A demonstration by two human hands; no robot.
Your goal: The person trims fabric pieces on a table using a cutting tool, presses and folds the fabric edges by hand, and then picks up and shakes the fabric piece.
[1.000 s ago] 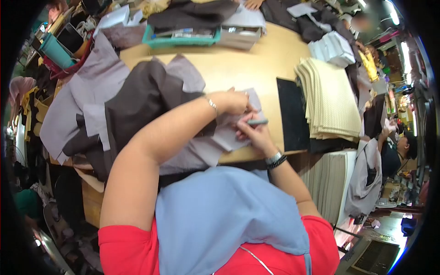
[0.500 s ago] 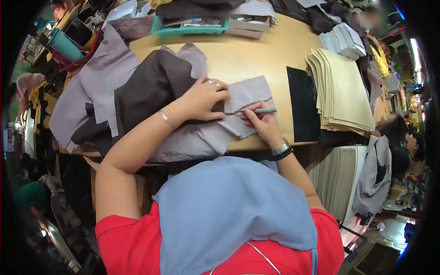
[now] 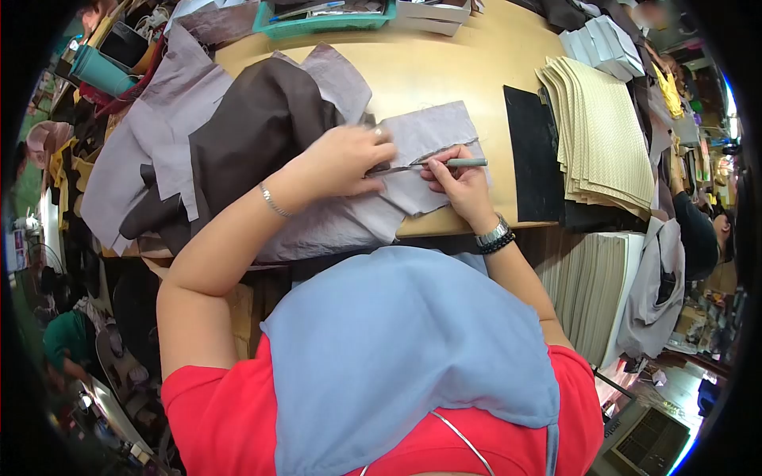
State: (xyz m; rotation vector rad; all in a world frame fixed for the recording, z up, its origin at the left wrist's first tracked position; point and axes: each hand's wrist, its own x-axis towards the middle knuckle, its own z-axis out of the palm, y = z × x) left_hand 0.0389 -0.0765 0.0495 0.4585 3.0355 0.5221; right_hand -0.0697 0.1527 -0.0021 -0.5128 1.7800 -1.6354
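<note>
My right hand [image 3: 460, 184] grips a slim pen-like tool [image 3: 467, 163] with a grey handle. Its thin dark tip points left along a seam or folded edge in the light grey-mauve fabric [image 3: 432, 127]. My left hand [image 3: 337, 163] is bent over the fabric just left of that tip, thumb and fingers curled around a dark edge; its fingertips are partly blurred. Dark brown fabric [image 3: 258, 119] lies bunched beside and under my left hand. More grey-mauve fabric [image 3: 333, 230] spreads beneath my left forearm, toward the table's front edge.
At the table's [image 3: 444, 63] right side are a black sheet [image 3: 530, 159] and a stack of cream textured sheets [image 3: 603, 135]. A teal tray [image 3: 325, 24] and a white box [image 3: 432, 16] stand at the back. A teal cup [image 3: 101, 71] is at far left. Other people are at the edges.
The view has tilted, so the table sits higher. My left hand has shifted slightly over the fabric and blurs. My right hand keeps the tool at the seam.
</note>
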